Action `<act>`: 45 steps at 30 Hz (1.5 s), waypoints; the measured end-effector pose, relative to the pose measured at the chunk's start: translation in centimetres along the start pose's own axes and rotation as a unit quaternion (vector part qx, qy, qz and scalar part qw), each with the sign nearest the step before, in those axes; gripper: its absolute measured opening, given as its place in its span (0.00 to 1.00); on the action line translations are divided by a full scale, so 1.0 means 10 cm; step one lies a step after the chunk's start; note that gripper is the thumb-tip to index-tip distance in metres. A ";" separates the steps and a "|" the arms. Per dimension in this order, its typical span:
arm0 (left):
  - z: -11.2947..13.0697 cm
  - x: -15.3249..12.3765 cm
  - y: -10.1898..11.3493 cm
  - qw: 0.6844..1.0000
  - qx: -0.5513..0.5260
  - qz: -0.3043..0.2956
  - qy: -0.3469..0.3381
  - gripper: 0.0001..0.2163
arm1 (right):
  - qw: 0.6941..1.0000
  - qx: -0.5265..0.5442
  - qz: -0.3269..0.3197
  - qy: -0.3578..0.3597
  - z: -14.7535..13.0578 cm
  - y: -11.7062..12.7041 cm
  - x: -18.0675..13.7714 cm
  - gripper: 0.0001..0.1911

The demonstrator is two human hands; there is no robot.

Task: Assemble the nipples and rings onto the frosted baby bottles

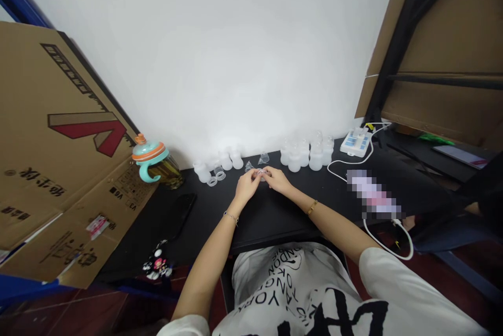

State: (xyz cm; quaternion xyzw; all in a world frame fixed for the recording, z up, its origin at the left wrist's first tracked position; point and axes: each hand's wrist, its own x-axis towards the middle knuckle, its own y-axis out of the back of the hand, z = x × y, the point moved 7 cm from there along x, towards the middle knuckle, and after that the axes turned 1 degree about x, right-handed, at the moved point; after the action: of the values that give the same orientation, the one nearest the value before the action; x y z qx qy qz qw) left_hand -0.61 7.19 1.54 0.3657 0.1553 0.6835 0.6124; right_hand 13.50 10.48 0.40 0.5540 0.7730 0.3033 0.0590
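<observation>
1. Pinching a small clear plastic piece [262, 172] between the fingertips of both hands, I have it just above or on the black bench [275, 215], in front of me; which of the two I cannot tell.
2. My left hand [247, 185] is closed on the near-left side of the piece, fingers bent inward; a thin chain bracelet [231, 216] circles that wrist.
3. My right hand [277, 181] meets it from the other side, its fingertips curled onto the same piece, and a gold-coloured bracelet [313, 207] sits on that wrist. My fingers hide most of the piece's shape.
4. Just beyond my left fingers lies a clear pointed part [249, 166], with a second clear part [263, 158] farther back, near the white wall [236, 63].
5. To the left I have a few translucent white bottles [236, 160], with clear ring-shaped pieces [212, 181] near them.
6. To the right, more bottles [315, 159] stand upright in a close cluster; past them is a white power strip [354, 143] with a white cable.
7. Over at far left, a teal-lidded jug [151, 153] stands beside a printed cardboard box [82, 152].
</observation>
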 end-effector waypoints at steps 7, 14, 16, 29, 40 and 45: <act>0.01 0.00 0.01 1.000 0.020 -0.001 0.007 0.12 | 1.000 -0.006 0.000 0.004 0.01 0.00 0.00 0.10; -0.01 0.00 0.00 0.999 0.039 -0.004 0.007 0.13 | 1.000 -0.015 -0.002 0.003 0.04 -0.02 0.01 0.10; -0.01 0.00 0.00 0.999 0.047 -0.005 0.005 0.13 | 1.000 -0.015 -0.003 0.002 0.05 -0.02 0.01 0.10; 0.00 0.01 0.03 0.995 0.097 -0.006 0.012 0.13 | 0.999 -0.035 -0.014 0.008 0.03 -0.03 0.00 0.12; 0.02 0.01 0.05 0.995 0.097 0.001 0.014 0.13 | 1.000 -0.024 -0.017 0.007 0.00 -0.03 -0.01 0.12; 0.06 0.00 0.08 0.995 0.103 0.003 0.011 0.12 | 0.999 -0.024 -0.018 0.012 -0.02 -0.03 -0.02 0.11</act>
State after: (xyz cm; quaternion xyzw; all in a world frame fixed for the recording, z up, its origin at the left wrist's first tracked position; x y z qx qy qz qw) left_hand -0.77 6.88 2.42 0.4199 0.2300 0.6696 0.5678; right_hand 13.26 10.18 0.35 0.5346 0.7760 0.3276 0.0682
